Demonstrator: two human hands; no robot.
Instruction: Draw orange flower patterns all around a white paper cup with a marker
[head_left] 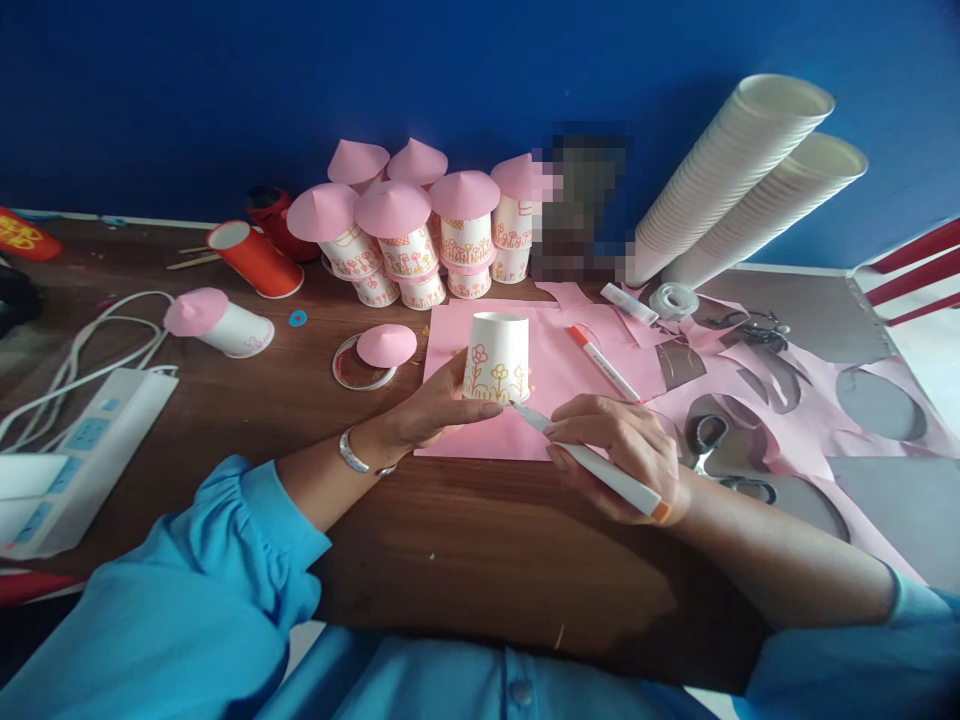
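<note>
A white paper cup, upside down, is held in my left hand with the fingers around its lower left side. Red and yellowish flowers and grass strokes are drawn on it. My right hand grips a white marker pen with an orange end; its tip meets the cup's lower rim. Under the cup lies a pink paper sheet. An orange-capped marker rests on that sheet, right of the cup. Behind stand several decorated cup towers with pink cone roofs.
Two tall stacks of paper cups lean at the back right. Cut pink scraps, scissors and a tape roll lie at right. At left are a power strip, a cone-topped cup and a red cup.
</note>
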